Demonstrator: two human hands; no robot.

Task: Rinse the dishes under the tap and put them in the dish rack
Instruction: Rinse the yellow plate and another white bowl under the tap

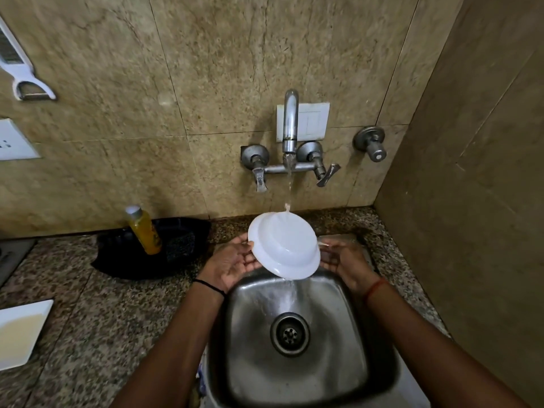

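Water from the tap [290,125] strikes the far rim of the white bowl [284,248], held underside up between your left hand [232,265] and right hand [343,260], both gripping its rim above the sink [294,363]. Turn it slowly so the stream sweeps every side.

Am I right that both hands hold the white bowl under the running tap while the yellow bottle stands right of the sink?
Not quite. The head view shows the yellow bottle left of the sink, on the black tray. The rest holds: left hand and right hand hold the white bowl under the running tap.
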